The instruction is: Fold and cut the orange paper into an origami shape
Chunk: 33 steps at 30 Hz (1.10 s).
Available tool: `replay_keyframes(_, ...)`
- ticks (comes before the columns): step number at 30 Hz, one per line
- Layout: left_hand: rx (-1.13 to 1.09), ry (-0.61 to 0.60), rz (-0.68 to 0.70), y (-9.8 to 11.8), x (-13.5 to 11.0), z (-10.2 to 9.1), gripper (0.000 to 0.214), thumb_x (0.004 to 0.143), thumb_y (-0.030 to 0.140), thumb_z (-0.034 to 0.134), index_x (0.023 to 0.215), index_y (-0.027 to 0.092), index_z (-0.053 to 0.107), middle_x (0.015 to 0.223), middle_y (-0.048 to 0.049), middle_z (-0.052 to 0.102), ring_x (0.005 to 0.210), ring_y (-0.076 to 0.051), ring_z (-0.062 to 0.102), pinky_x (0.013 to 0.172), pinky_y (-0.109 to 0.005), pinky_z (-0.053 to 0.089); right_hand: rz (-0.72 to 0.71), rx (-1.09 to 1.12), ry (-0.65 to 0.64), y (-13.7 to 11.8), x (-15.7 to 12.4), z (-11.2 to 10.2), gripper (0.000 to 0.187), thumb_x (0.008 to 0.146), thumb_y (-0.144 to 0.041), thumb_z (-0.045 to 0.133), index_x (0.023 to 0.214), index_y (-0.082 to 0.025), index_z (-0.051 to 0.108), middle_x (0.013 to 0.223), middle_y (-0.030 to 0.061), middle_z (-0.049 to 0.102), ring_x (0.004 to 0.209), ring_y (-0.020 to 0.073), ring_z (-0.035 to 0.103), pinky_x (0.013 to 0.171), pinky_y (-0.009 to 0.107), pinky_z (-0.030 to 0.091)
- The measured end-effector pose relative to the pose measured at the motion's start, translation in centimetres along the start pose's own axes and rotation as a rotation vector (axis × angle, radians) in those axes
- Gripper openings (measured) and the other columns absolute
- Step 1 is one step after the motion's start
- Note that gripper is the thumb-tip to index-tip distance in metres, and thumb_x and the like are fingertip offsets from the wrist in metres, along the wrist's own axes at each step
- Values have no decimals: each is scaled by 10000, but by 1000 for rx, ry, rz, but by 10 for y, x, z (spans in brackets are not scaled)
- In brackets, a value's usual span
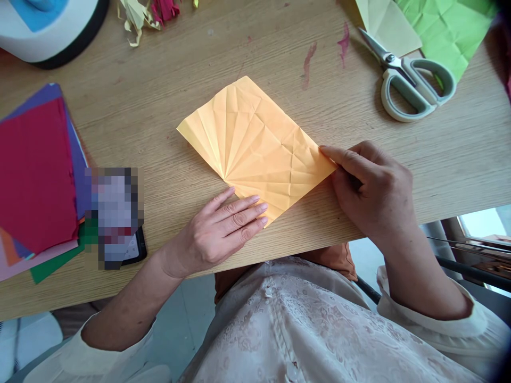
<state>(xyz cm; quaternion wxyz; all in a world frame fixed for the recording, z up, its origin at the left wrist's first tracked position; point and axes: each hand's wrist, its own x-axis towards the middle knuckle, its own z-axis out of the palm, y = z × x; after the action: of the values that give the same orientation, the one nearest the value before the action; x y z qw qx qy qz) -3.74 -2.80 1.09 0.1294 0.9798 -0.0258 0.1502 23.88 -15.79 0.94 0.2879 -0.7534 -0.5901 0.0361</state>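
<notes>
A creased sheet of orange paper point(259, 143) lies on the wooden table in front of me, folded to a rough rectangle. Its creases fan out from a point on the near long edge. My left hand point(223, 226) rests flat with fingers stretched out, the fingertips on the paper's near edge. At the paper's right corner, my right hand point(373, 183) pinches the edge between thumb and forefinger. The other right fingers are curled under and partly hidden.
Scissors point(411, 80) with pale handles lie at the upper right beside green paper point(447, 32). To the left are a stack of coloured paper point(38, 175) and a blurred phone point(120, 218). A white, dark-rimmed object point(59, 26) and paper scraps point(139, 18) sit at the back.
</notes>
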Motion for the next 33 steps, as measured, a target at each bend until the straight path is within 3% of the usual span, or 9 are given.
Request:
replay_keyframes(5, 8, -17, 13, 0, 0, 0, 424, 912, 80, 666, 1333, 111, 623, 1387, -147, 664, 1371, -282, 573, 1188, -521, 420, -33, -37, 18, 0, 0, 1, 369, 960, -150, 492, 1241, -226, 717, 937, 65, 675, 780, 208, 653, 658, 331, 470)
replay_keyframes(11, 14, -4, -10, 2, 3, -3, 393, 931, 72, 633, 1319, 137, 633, 1364, -119, 686, 1355, -256, 591, 1199, -512, 406, -66, -58, 21, 2, -1, 0, 367, 969, -144, 490, 1273, -217, 683, 948, 79, 675, 790, 206, 651, 666, 331, 507)
replay_keyframes(17, 29, -22, 9, 1, 0, -2, 426, 938, 35, 596, 1355, 125, 596, 1387, -125, 670, 1379, -268, 567, 1203, -543, 395, -178, 14, 227, -29, -27, -2, 409, 946, -72, 537, 1336, -155, 630, 1132, 152, 689, 1035, 252, 677, 857, 402, 568)
replay_keyframes(19, 33, -12, 14, 1, -2, -2, 397, 959, 61, 574, 1351, 123, 589, 1403, -132, 658, 1408, -269, 536, 1209, -543, 392, -376, 158, 81, -51, -35, 5, 406, 978, -132, 542, 1380, -95, 583, 1290, 187, 671, 1211, 251, 639, 971, 391, 566)
replay_keyframes(21, 25, -16, 4, 2, -3, -3, 332, 989, 103, 540, 1317, 104, 594, 1411, -149, 648, 1442, -274, 494, 1219, -540, 384, -582, 242, -92, -71, -39, 16, 451, 1049, -326, 463, 1398, -58, 565, 1431, 187, 615, 1422, 279, 494, 1144, 427, 479)
replay_keyframes(22, 20, -28, -7, 3, -3, -4, 300, 1002, 120, 519, 1289, 97, 603, 1405, -154, 650, 1449, -275, 484, 1224, -536, 380, -609, 229, -193, -79, -40, 22, 523, 1068, -383, 411, 1442, -33, 519, 1515, 200, 541, 1491, 281, 408, 1205, 433, 417)
replay_keyframes(26, 15, -43, -56, 9, -3, -6, 218, 1010, 134, 486, 1141, 132, 660, 1231, -119, 737, 1327, -253, 604, 1225, -517, 382, -524, 154, -332, -91, -39, 39, 729, 1071, -495, 354, 1568, 35, 302, 1648, 274, 292, 1578, 343, 167, 1274, 471, 280)
replay_keyframes(29, -9, -45, -88, 12, -3, -6, 230, 992, 114, 503, 1144, 141, 674, 1128, -95, 765, 1274, -252, 634, 1233, -514, 351, -472, 95, -348, -88, -40, 41, 765, 1061, -516, 373, 1593, 21, 251, 1662, 291, 230, 1582, 350, 128, 1285, 474, 246)
replay_keyframes(33, -11, -79, -118, 13, -3, -5, 333, 970, 67, 518, 1275, 127, 638, 1258, -108, 731, 1362, -254, 566, 1260, -500, 277, -423, 9, -320, -85, -44, 41, 708, 1058, -411, 414, 1585, 34, 258, 1666, 288, 209, 1585, 340, 118, 1296, 474, 215)
